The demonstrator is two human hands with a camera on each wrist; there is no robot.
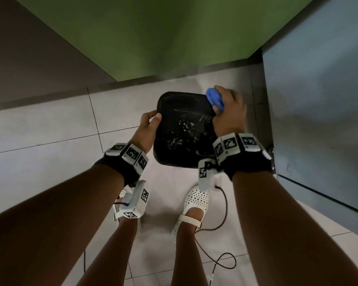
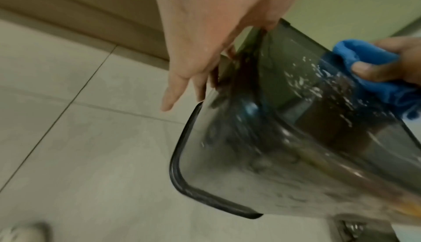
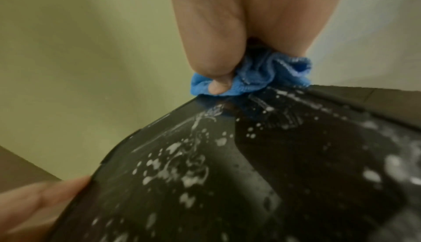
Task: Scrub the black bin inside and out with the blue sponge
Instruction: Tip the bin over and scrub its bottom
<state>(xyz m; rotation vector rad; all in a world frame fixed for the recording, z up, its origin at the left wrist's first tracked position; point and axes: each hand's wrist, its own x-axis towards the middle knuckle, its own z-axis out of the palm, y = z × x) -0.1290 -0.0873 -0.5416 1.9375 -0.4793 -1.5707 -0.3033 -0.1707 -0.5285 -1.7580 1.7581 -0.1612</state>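
Pale tiled floor (image 1: 50, 131) underfoot, dark grout lines crossing it. Green wall (image 1: 153, 34) straight ahead, brown wall (image 1: 29, 48) on the left w/ a darker skirting strip along its base. Grey-blue panel (image 1: 318, 89) on the right — can't tell if door or cabinet. Two white perforated shoes (image 1: 194, 203) planted on the tiles, and a thin black cable (image 1: 221, 263) looping across the floor nr the right one — end not clear.

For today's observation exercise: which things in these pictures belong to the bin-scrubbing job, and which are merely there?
Part of the job:
black bin, soapy
blue sponge
right hand, gripping the sponge
left hand, gripping the bin's edge

Merely there:
white shoes
black cable
tiled floor
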